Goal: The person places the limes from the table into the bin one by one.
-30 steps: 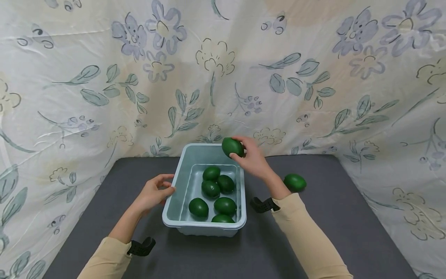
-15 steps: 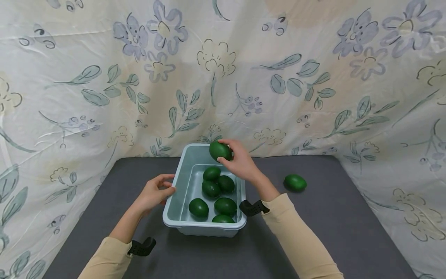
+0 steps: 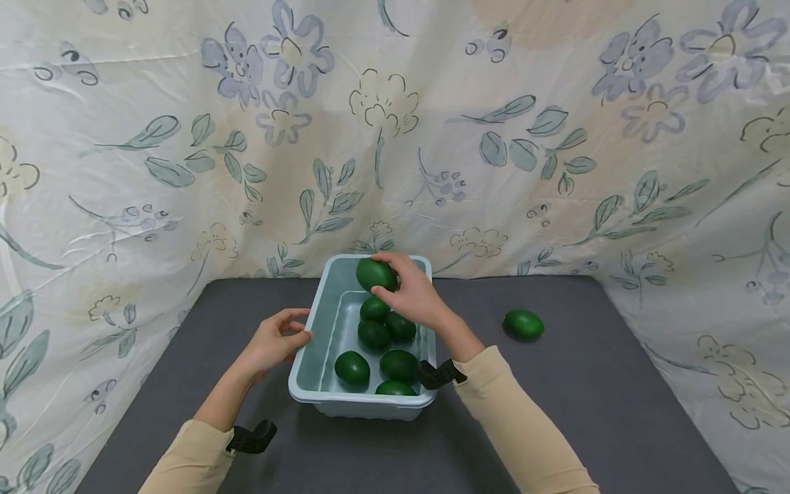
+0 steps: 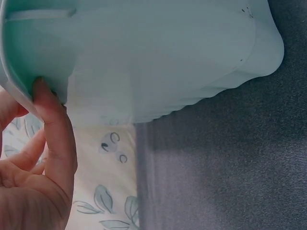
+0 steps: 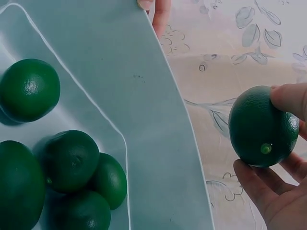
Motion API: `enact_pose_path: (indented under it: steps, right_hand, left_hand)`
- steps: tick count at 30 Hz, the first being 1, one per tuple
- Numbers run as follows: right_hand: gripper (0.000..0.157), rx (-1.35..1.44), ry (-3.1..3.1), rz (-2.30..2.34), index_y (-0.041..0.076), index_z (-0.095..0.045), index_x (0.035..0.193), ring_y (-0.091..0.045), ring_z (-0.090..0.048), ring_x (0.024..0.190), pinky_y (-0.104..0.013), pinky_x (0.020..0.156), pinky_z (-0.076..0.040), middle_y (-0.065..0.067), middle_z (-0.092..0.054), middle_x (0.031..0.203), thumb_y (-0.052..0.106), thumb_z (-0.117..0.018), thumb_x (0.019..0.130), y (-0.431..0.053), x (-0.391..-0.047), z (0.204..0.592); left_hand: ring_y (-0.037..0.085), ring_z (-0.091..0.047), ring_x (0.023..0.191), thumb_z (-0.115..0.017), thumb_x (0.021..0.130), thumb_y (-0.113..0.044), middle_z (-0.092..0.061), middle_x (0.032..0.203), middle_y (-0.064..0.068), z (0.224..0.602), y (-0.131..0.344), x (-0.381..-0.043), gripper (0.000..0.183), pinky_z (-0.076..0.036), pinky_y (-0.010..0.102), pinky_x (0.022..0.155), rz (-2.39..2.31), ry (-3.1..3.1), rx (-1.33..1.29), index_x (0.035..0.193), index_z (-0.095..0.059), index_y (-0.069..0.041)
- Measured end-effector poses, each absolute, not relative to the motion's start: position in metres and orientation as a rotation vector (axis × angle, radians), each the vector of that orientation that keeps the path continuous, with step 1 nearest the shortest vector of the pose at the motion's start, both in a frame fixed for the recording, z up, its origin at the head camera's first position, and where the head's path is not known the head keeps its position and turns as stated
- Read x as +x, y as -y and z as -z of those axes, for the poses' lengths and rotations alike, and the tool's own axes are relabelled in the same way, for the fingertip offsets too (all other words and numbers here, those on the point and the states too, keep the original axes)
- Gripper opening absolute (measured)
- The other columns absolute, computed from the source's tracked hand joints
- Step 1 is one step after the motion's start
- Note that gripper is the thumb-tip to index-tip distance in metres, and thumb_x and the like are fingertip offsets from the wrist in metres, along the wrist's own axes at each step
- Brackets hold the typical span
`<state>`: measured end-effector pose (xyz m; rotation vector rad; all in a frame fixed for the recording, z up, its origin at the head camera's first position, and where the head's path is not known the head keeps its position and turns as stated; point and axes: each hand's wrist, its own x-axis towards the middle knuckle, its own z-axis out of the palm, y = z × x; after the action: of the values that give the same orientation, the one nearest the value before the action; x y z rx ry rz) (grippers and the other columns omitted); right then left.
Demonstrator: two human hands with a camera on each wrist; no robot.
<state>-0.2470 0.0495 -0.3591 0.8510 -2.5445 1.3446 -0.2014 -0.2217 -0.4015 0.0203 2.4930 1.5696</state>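
My right hand (image 3: 409, 291) holds a dark green avocado (image 3: 374, 274) over the far end of a pale blue-green plastic bin (image 3: 395, 405). Thumb and fingertips grip it from opposite sides; in the right wrist view the avocado (image 5: 256, 127) shows a small light stem spot. Several more avocados (image 3: 352, 368) lie on the bin's floor, some touching each other. At the bin's left rim is my left hand (image 3: 271, 343), pinching the edge between thumb and fingers. The left wrist view has the thumb (image 4: 57, 124) against the outer wall just under the rim.
One loose avocado (image 3: 523, 324) lies on the dark grey table (image 3: 247, 473), right of the bin. A floral cloth (image 3: 432, 137) hangs behind the table and along both sides. Black straps (image 3: 252, 437) are around both wrists.
My right hand has carried the avocado left and slightly down, from above the bin's right rim to over its inside. The left hand and the bin have stayed put.
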Motion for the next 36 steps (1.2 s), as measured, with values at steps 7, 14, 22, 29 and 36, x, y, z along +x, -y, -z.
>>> enact_pose_path:
  steps: [7,14,22,29,36]
  right_hand:
    - [0.051,0.851,2.566,-1.347,0.017,-0.043,0.134,-0.017,-0.051,0.105,-0.033,0.08,-0.049,-0.006,-0.043,0.132,0.02,-0.064,0.087,-0.043,-0.243,0.36]
    - [0.053,0.877,2.58,-1.309,0.017,-0.043,0.134,-0.017,-0.052,0.103,-0.031,0.077,-0.048,-0.006,-0.043,0.132,0.02,-0.064,0.086,-0.04,-0.239,0.36]
    - [0.05,0.861,2.613,-1.305,0.017,-0.045,0.133,-0.017,-0.052,0.103,-0.032,0.077,-0.047,-0.004,-0.044,0.132,0.021,-0.064,0.087,-0.042,-0.238,0.362]
    - [0.047,0.843,2.624,-1.33,0.017,-0.045,0.134,-0.02,-0.047,0.12,-0.035,0.091,-0.046,-0.003,-0.043,0.135,0.024,-0.06,0.09,-0.046,-0.239,0.362]
    - [0.049,0.876,2.62,-1.294,0.016,-0.045,0.135,-0.021,-0.045,0.12,-0.037,0.09,-0.046,-0.005,-0.044,0.134,0.024,-0.06,0.089,-0.051,-0.241,0.361]
  left_hand:
    - [0.021,-0.06,0.081,-0.06,0.088,-0.012,-0.055,0.104,0.018,0.401,0.222,-0.2,0.049,-0.056,0.039,0.064,-1.567,-2.495,0.031,0.133,-0.042,-0.006]
    - [0.02,-0.062,0.08,-0.06,0.087,-0.011,-0.056,0.104,0.019,0.402,0.223,-0.2,0.049,-0.055,0.04,0.063,-1.602,-2.467,0.03,0.133,-0.043,-0.006]
    - [0.021,-0.063,0.08,-0.061,0.087,-0.012,-0.057,0.104,0.019,0.404,0.222,-0.2,0.048,-0.055,0.041,0.064,-1.624,-2.455,0.021,0.132,-0.043,-0.006]
    - [0.02,-0.063,0.08,-0.061,0.087,-0.012,-0.057,0.104,0.018,0.404,0.222,-0.2,0.049,-0.055,0.041,0.063,-1.616,-2.458,0.017,0.132,-0.043,-0.007]
    - [0.021,-0.063,0.082,-0.061,0.087,-0.012,-0.056,0.105,0.019,0.403,0.222,-0.2,0.049,-0.055,0.043,0.065,-1.614,-2.463,0.021,0.132,-0.043,-0.007]
